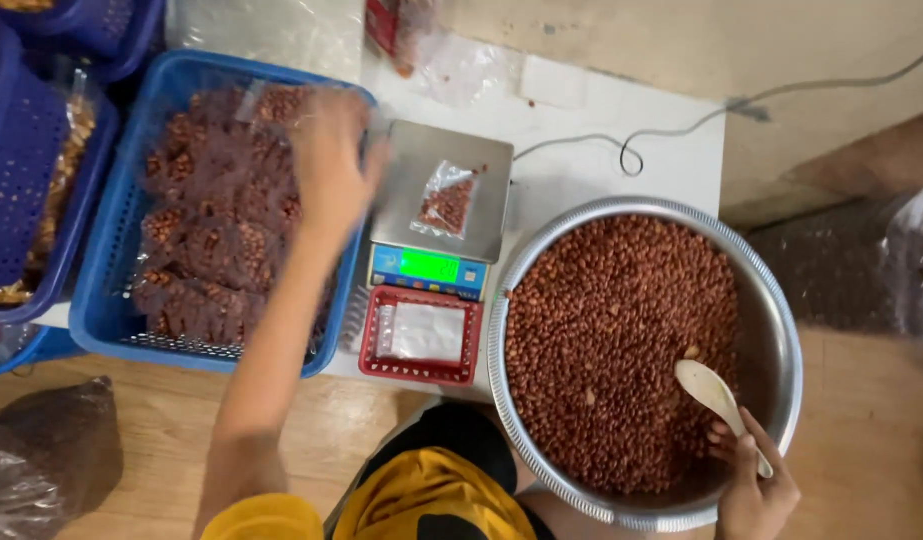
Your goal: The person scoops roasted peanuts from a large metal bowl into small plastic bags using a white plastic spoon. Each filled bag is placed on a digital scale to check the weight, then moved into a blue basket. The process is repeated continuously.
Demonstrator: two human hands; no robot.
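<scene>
White spoon point(714, 392) gripped in right hand point(753, 490) over peanut bowl point(781, 300), left hand point(331, 165) outstretched, fingers loosely spread above blue basket point(101, 310)

A digital scale point(411, 150) with a lit green display point(428, 266) stands on a white board point(601, 150), with a small clear bag of red-brown nuts point(446, 200) lying on its steel platform. Just in front sits a small red tray point(416, 371) holding flat empty plastic bags point(426, 332). A thin cable point(681, 125) loops behind the scale, darker blue perforated baskets point(21, 170) crowd the left edge, and what may be a crumpled plastic sack point(41, 450) lies on the wooden floor.
</scene>
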